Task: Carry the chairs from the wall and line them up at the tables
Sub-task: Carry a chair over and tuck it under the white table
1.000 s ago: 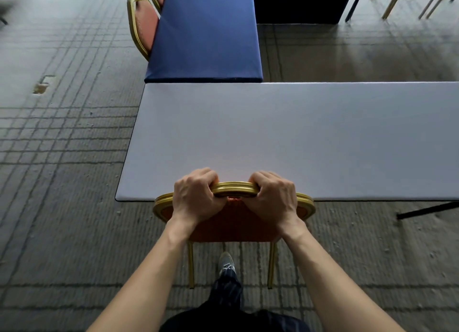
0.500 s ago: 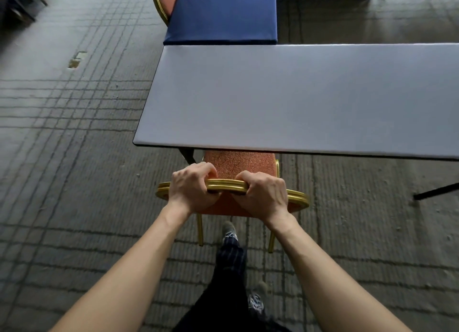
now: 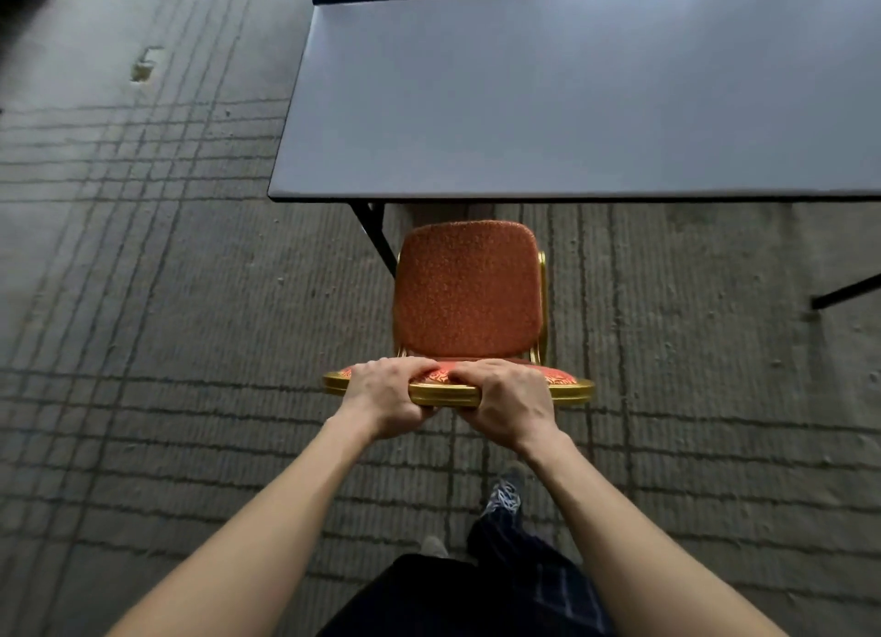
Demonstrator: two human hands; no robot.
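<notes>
The left hand [image 3: 386,393] curls round the gold top rail of the chair [image 3: 469,288], fingers wrapped forward over the red back. Just beside it, the right hand [image 3: 505,403] grips the same rail. The chair faces the grey bench [image 3: 572,102] (at its left end), with the seat just short of the near edge and a black bench leg [image 3: 376,236] close by.
</notes>
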